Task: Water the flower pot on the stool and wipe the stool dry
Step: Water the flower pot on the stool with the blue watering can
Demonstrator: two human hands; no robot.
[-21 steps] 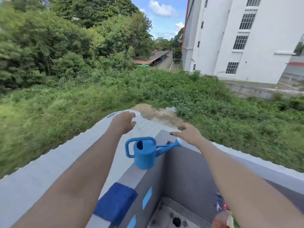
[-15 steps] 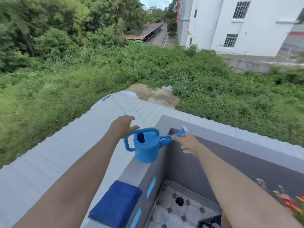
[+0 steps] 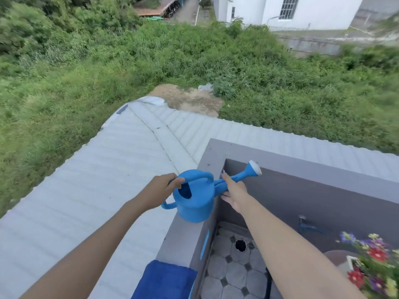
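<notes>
A grey parapet wall (image 3: 185, 236) carries the items on its flat top. A blue watering can (image 3: 195, 203) stands upright near the wall's far corner, spout angled over the tiled floor (image 3: 233, 275). A folded blue cloth (image 3: 164, 281) lies at the wall's near end. The flower pot (image 3: 375, 268) sits at the lower right. The left hand (image 3: 160, 190) curls around the can's top handle. The right hand (image 3: 234, 192), fingers spread, touches the spout base.

At frame centre, the grey ledge (image 3: 183, 238) is occupied by a blue watering can (image 3: 195, 201), flanked closely by both hands. A blue towel (image 3: 165, 279) covers the ledge's lower end. Between them, bare ledge is left open.
</notes>
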